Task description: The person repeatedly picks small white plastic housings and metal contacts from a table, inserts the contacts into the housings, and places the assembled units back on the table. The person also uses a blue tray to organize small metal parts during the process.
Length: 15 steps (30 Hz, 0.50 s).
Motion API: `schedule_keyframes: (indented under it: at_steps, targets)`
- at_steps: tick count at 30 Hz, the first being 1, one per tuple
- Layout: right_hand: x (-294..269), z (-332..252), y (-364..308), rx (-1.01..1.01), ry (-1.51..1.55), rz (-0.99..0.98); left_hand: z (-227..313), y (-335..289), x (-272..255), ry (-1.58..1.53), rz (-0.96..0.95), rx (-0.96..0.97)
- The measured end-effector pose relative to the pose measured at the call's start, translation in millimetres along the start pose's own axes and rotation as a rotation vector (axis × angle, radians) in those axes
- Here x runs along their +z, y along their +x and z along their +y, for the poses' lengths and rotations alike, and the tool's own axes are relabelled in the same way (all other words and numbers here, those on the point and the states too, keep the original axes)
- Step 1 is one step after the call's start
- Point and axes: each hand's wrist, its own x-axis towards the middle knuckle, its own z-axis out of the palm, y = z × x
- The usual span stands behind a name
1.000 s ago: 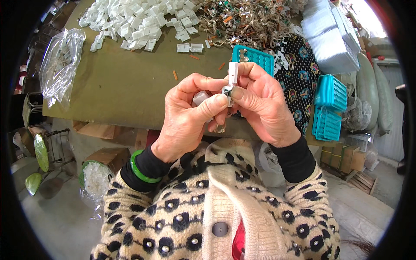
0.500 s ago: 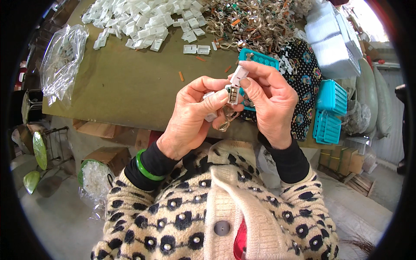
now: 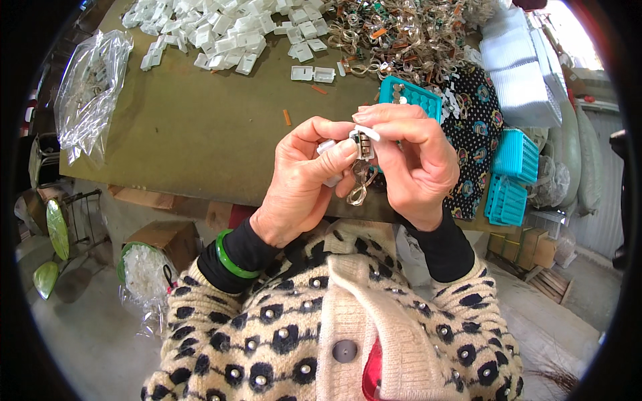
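My left hand [image 3: 297,175] pinches a small white plastic battery case [image 3: 370,154] between thumb and fingers. Inside it sits a short row of round metal button cells, with a bit of green beside them. The case's hinged lid [image 3: 367,132] stands partly raised, and the fingers of my right hand [image 3: 420,164] are closed on it. A loop of thin clear wire [image 3: 358,194] dangles under the case. Another white plastic piece [image 3: 328,146] is tucked in my left fingers, mostly hidden. Behind my right hand lies a turquoise tray [image 3: 433,103] holding some button cells.
White cases [image 3: 234,33] lie heaped at the far left, beside a tangled pile of clear wires [image 3: 401,40]. One opened case [image 3: 313,73] and orange strips [image 3: 287,117] lie nearer. Stacked white trays [image 3: 521,73] and turquoise trays [image 3: 515,157] stand right; a clear bag [image 3: 93,93] lies left.
My right fingers have swung the lid down from upright toward the case, and my right hand has turned over it. The view has shifted slightly.
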Motion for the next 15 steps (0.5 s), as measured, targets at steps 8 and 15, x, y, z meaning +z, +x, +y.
schedule_keyframes:
  at_steps: [8, 15]
  targets:
    - [5, -2, -7, -0.168, -0.290, -0.101, -2, 3, 1, -0.125, 0.030, -0.077]
    - [15, 2, -21, -0.187, -0.337, 0.017, -13, 1, -1, -0.133, 0.041, -0.163]
